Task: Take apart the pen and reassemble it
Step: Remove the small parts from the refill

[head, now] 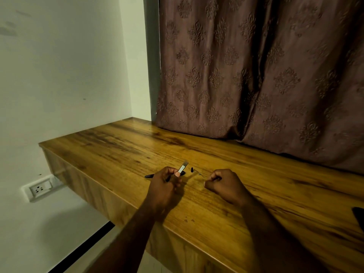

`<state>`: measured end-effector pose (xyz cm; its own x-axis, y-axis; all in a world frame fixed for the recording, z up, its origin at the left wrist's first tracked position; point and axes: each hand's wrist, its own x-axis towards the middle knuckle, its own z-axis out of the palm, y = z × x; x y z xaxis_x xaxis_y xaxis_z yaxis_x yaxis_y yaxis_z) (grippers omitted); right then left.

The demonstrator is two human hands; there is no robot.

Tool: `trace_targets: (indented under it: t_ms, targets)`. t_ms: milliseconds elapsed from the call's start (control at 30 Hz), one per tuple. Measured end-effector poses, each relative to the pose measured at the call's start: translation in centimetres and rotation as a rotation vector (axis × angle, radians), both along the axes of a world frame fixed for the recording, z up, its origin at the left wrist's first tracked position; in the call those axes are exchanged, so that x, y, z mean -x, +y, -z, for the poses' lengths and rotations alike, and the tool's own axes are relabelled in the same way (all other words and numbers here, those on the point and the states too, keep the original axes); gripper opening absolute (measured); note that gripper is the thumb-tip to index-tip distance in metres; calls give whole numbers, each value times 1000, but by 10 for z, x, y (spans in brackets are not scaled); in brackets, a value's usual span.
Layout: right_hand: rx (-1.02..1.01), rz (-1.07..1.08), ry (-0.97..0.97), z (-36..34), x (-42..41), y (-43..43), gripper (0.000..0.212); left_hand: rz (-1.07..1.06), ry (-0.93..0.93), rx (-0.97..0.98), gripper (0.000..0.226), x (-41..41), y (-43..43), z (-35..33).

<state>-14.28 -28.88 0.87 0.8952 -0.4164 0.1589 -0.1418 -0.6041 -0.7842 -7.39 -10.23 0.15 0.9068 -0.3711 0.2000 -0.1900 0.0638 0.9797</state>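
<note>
Silver pen barrel (182, 168) was gripped by left hand (164, 185) at frame centre; right hand (220, 183) was closed, contents hidden. Small black cap (191, 170) was laid between them on wooden desk (275, 194).

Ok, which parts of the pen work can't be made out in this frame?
Head view only:
- Right hand: closed fist hides whether it holds anything.
- Black pen piece: mostly covered by the left hand.
- Thin part by the small black cap: too small to identify.
- Dark object: cut off by the right edge.

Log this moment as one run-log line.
stage: pen apart | left hand: holds clear barrel | right hand: closed, contents unclear | small black piece: on wooden shelf
</note>
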Motion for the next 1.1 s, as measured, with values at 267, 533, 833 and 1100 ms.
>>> trace_targets:
  t_ms: [267,533,833,1100]
  targets:
    - [0,-27,-133,0,3,5,10,0,-90,-113,13,-1,-2,4]
    - [-423,-30,-330,-8,-3,26,10,56,-302,-198,12,7,-1,4]
    - [-471,-41,-346,-7,-6,28,15,41,-278,-262,13,4,-1,4]
    - [-403,-70,-344,-6,-6,29,18,45,-160,-145,13,9,-2,-2]
